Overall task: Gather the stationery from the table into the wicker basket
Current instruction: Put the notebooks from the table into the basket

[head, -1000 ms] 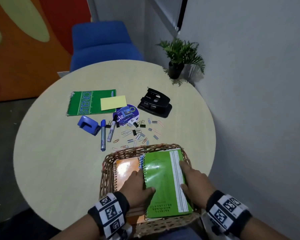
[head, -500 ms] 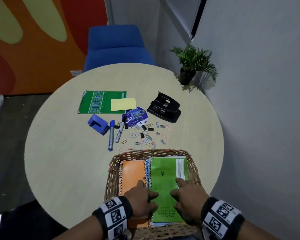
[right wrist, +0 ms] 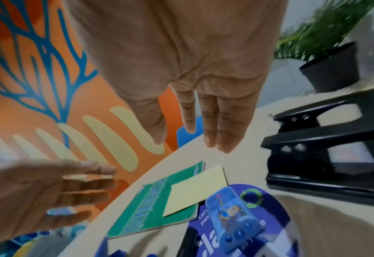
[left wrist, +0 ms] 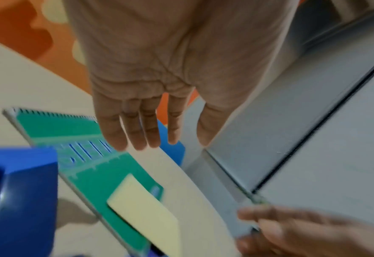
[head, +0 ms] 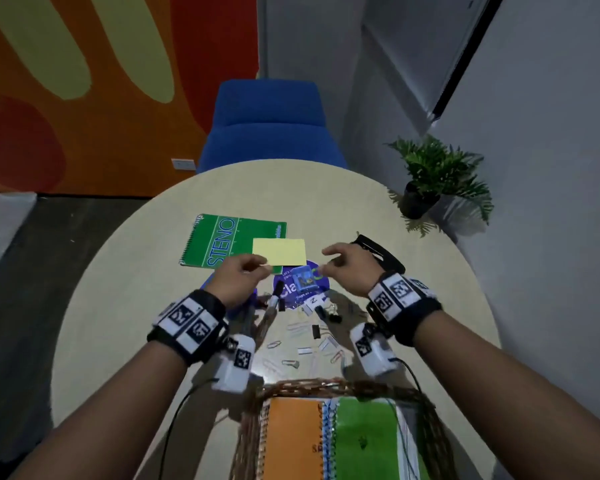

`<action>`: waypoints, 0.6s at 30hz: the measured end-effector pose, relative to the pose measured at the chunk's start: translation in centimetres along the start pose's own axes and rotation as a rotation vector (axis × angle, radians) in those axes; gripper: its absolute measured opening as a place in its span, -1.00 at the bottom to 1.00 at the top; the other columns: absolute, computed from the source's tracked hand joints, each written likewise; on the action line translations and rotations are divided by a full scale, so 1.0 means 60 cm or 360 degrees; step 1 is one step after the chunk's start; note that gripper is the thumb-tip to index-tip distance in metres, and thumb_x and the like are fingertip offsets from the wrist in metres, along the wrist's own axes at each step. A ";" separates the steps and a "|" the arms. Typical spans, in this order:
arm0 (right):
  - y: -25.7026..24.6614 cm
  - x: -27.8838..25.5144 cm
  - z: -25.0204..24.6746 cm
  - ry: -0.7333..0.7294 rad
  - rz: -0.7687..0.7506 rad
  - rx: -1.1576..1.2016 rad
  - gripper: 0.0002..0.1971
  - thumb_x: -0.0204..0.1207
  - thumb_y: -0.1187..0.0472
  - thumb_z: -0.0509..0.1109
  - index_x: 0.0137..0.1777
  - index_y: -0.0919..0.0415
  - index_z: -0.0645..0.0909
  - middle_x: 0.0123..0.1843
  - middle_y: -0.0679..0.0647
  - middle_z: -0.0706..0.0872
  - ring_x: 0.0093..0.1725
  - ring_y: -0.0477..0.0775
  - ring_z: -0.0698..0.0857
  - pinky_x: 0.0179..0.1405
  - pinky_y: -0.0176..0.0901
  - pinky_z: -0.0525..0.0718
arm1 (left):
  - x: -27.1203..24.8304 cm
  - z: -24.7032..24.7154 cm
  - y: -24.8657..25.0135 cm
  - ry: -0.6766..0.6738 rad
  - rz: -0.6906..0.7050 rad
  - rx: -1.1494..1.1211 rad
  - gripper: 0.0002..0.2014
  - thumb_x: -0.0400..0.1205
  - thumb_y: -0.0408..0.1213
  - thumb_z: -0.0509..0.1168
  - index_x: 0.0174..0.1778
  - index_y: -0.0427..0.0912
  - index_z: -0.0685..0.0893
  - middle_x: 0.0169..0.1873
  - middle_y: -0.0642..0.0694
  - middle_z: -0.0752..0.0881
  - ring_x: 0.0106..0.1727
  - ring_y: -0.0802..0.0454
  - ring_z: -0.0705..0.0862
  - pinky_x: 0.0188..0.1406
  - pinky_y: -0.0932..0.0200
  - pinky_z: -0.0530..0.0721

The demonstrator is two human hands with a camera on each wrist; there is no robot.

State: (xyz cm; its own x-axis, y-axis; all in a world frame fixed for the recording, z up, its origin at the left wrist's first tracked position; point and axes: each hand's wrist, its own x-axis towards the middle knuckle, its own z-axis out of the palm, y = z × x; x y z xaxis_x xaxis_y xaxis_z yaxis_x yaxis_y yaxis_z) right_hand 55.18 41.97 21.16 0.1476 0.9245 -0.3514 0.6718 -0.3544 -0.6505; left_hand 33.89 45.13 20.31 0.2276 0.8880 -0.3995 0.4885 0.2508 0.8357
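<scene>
While both arms are stretching out over the round surface [head: 136,271], the left hand [head: 238,280] and the right hand [head: 349,268] are hovering empty above the scattered stationery, fingers straight and loosely spread in the wrist views, gripping nothing. The left hand is hanging over the near edge of the green steno pad [head: 222,242], which is lying flat with a yellow sticky-note pad [head: 279,251] resting partly on its right end. The right hand is floating just above a purple round sticker sheet [head: 284,289] on which a small clear blue stapler [right wrist: 232,213] is sitting; a black hole punch [right wrist: 326,153] is standing just to that hand's right. Paper clips and binder clips [head: 312,336] are lying strewn between the hands and the wicker basket [head: 250,431]. That basket is sitting at the near edge of the surface, already holding an orange notebook [head: 293,441] and a green notebook [head: 364,441] side by side. A blue tape dispenser [left wrist: 18,191] is sitting under the left wrist. Beyond the surface, a blue chair [head: 269,126] and a potted plant [head: 433,174] are standing.
</scene>
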 end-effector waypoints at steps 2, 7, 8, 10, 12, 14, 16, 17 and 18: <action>-0.016 0.068 0.023 0.0001 0.0056 -0.0014 -0.52 0.46 0.11 0.50 0.38 0.15 0.54 0.21 0.19 0.72 0.13 0.12 0.71 0.14 -0.12 0.66 | 0.076 -0.043 -0.008 0.0161 -0.0041 0.0046 -0.67 0.61 -0.19 0.35 0.25 -0.25 0.63 0.19 -0.12 0.68 0.13 -0.06 0.64 0.05 0.25 0.67; -0.058 0.195 0.076 -0.0076 0.0045 -0.0272 -0.45 0.48 0.11 0.47 0.47 0.11 0.44 0.42 0.17 0.59 0.32 0.19 0.62 0.26 -0.07 0.58 | 0.218 -0.164 -0.081 0.0476 -0.0547 0.0506 -0.40 0.52 0.04 0.39 0.25 -0.43 0.60 0.26 -0.39 0.66 0.21 -0.30 0.66 0.22 -0.03 0.63; -0.066 0.218 0.084 -0.0087 0.0002 -0.0331 -0.44 0.49 0.11 0.47 0.48 0.12 0.44 0.43 0.18 0.59 0.33 0.20 0.61 0.24 -0.08 0.57 | 0.233 -0.172 -0.094 0.0411 -0.0620 0.0656 -0.36 0.51 0.07 0.39 0.24 -0.48 0.59 0.25 -0.42 0.66 0.21 -0.31 0.66 0.18 -0.03 0.62; -0.081 0.263 0.099 -0.0090 -0.0082 -0.0438 -0.44 0.49 0.13 0.45 0.49 0.14 0.41 0.42 0.18 0.59 0.32 0.21 0.61 0.19 -0.11 0.58 | 0.244 -0.168 -0.111 0.0252 -0.0666 0.0890 -0.37 0.44 0.12 0.45 0.10 -0.44 0.65 0.12 -0.35 0.71 0.04 -0.22 0.69 -0.03 0.05 0.65; -0.090 0.305 0.115 -0.0096 -0.0093 -0.0487 -0.41 0.52 0.15 0.41 0.53 0.12 0.35 0.45 0.18 0.56 0.31 0.21 0.61 0.16 -0.09 0.60 | 0.256 -0.157 -0.133 0.0264 -0.0647 0.0985 -0.54 0.36 0.05 0.55 -0.20 -0.31 0.65 -0.05 -0.24 0.74 -0.16 -0.12 0.65 -0.24 0.17 0.60; -0.091 0.337 0.127 -0.0149 -0.0052 -0.0497 -0.37 0.54 0.15 0.38 0.59 0.13 0.26 0.51 0.19 0.50 0.34 0.23 0.60 0.19 -0.06 0.61 | 0.268 -0.148 -0.156 0.0355 -0.0654 0.0924 -0.55 0.30 -0.01 0.61 -0.29 -0.28 0.57 -0.05 -0.24 0.77 -0.23 -0.13 0.64 -0.28 0.18 0.63; -0.084 0.355 0.137 -0.0206 -0.0018 -0.0492 -0.35 0.56 0.12 0.37 0.61 0.16 0.23 0.56 0.19 0.44 0.41 0.26 0.54 0.28 -0.03 0.57 | 0.270 -0.145 -0.169 0.0376 -0.0701 0.0774 -0.52 0.27 -0.01 0.62 -0.19 -0.29 0.60 -0.03 -0.23 0.77 -0.18 -0.16 0.70 -0.15 0.11 0.74; -0.079 0.359 0.142 -0.0199 -0.0018 -0.0504 -0.36 0.56 0.11 0.37 0.60 0.17 0.24 0.55 0.20 0.45 0.42 0.26 0.53 0.29 -0.03 0.56 | 0.269 -0.146 -0.172 0.0407 -0.0684 0.0682 -0.54 0.28 -0.05 0.62 -0.13 -0.28 0.63 -0.05 -0.23 0.78 -0.15 -0.18 0.73 -0.09 0.08 0.76; -0.075 0.359 0.144 -0.0170 -0.0024 -0.0511 -0.37 0.55 0.12 0.37 0.59 0.16 0.26 0.53 0.20 0.47 0.40 0.26 0.54 0.28 -0.04 0.55 | 0.266 -0.144 -0.171 0.0453 -0.0635 0.0562 -0.59 0.32 -0.12 0.60 -0.08 -0.27 0.65 -0.05 -0.23 0.78 -0.12 -0.18 0.73 -0.06 0.08 0.76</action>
State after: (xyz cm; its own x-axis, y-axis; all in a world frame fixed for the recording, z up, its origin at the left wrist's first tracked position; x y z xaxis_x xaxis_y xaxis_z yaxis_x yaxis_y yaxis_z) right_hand 49.06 62.27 10.68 0.0702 0.9034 -0.4231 0.8701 -0.2629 -0.4168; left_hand 25.24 60.09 8.63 -0.2414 0.8322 -0.4993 0.7511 0.4860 0.4469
